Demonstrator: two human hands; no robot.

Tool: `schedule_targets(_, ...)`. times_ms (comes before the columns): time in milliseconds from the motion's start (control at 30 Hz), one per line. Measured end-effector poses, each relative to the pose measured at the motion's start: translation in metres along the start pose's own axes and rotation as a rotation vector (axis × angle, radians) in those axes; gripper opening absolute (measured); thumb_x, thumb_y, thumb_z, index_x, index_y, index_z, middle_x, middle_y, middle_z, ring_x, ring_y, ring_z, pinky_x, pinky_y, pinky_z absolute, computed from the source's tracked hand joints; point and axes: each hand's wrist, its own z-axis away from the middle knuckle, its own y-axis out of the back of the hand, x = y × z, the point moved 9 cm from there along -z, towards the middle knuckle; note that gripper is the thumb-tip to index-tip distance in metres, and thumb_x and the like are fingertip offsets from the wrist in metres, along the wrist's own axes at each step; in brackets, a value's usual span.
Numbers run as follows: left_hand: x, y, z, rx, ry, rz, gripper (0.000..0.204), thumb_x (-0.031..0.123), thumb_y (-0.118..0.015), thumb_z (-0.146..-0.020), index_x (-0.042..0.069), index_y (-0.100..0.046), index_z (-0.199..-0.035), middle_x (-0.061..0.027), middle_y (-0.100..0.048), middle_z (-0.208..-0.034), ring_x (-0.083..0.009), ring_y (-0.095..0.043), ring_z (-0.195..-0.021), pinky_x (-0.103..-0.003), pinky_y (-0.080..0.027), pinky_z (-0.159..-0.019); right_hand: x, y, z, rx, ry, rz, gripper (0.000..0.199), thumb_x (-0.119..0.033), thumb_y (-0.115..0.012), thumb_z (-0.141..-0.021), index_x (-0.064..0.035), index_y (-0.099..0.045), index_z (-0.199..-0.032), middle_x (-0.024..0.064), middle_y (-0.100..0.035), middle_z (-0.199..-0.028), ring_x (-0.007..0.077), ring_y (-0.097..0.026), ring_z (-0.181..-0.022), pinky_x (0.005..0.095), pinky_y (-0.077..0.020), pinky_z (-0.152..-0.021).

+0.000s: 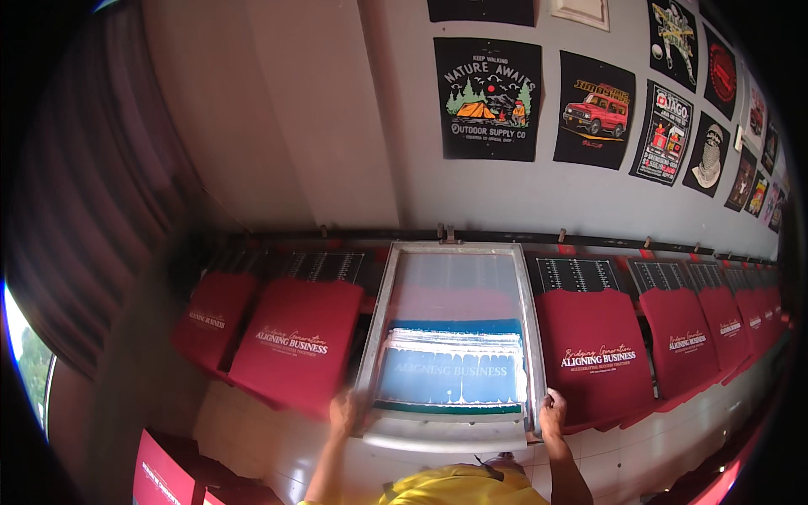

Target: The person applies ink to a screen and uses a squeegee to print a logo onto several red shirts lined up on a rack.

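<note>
In the head view, my left hand [342, 412] (a little blurred) is curled closed on the near left corner of the printing screen [450, 383], my right hand [551, 412] closed on its near right. It lies between red shirts [593, 358], long axis running away from me, far end toward the grey wall [412, 198].

Arms of the wearer, seen from above. The left forearm [325, 468] enters near seven o'clock, leaning slightly toward one; the left grip [343, 412], a bare hand with curled fingers, appears blurred. The right forearm [565, 468] enters near five o'clock, inclined toward eleven; the right grip [551, 411], also bare, is closed, fingers bent.
</note>
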Motion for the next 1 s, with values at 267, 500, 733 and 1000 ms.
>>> schedule_targets(267, 0.002, -0.015, 0.017, -0.050, 0.157, -0.037, 0.034, 0.030, -0.058, -0.090, -0.001, -0.070, -0.089, -0.0047, -0.061, -0.069, -0.0126, -0.055, -0.063, -0.030, -0.043, -0.059, 0.001, 0.011, -0.009, -0.011, 0.053, 0.087, 0.028, -0.008, -0.052, -0.091, 0.0066, -0.065, -0.111, 0.0272, -0.066, -0.109, 0.0387, -0.063, -0.106, 0.0410, -0.0482, -0.096)
schedule_targets(500, -0.040, -0.015, 0.004, -0.106, 0.120, -0.025, 0.032, 0.027, -0.057, -0.089, -0.002, -0.069, -0.086, -0.0127, -0.065, -0.072, -0.0244, -0.062, -0.069, -0.037, -0.047, -0.064, -0.004, 0.005, -0.004, 0.018, 0.086, 0.139, 0.028, -0.006, -0.054, -0.088, 0.0060, -0.066, -0.110, 0.0266, -0.067, -0.106, 0.0385, -0.065, -0.102, 0.0405, -0.0511, -0.091)
schedule_targets(733, -0.044, 0.008, -0.020, -0.183, 0.062, -0.097, 0.032, 0.027, -0.055, -0.090, -0.002, -0.069, -0.087, -0.0172, -0.068, -0.074, -0.0290, -0.067, -0.070, -0.039, -0.050, -0.066, -0.018, -0.016, 0.014, 0.055, 0.065, 0.120, 0.028, -0.008, -0.055, -0.087, 0.0061, -0.067, -0.109, 0.0261, -0.068, -0.103, 0.0369, -0.067, -0.099, 0.0384, -0.0521, -0.088)
schedule_targets(1000, -0.033, 0.016, -0.055, -0.315, 0.034, -0.230, 0.029, 0.026, -0.054, -0.091, 0.002, -0.070, -0.089, -0.0174, -0.068, -0.076, -0.0292, -0.068, -0.070, -0.041, -0.049, -0.063, -0.035, -0.027, 0.015, 0.106, 0.095, 0.161, 0.023, -0.005, -0.056, -0.088, 0.0063, -0.068, -0.104, 0.0237, -0.069, -0.099, 0.0333, -0.068, -0.094, 0.0372, -0.0533, -0.085)
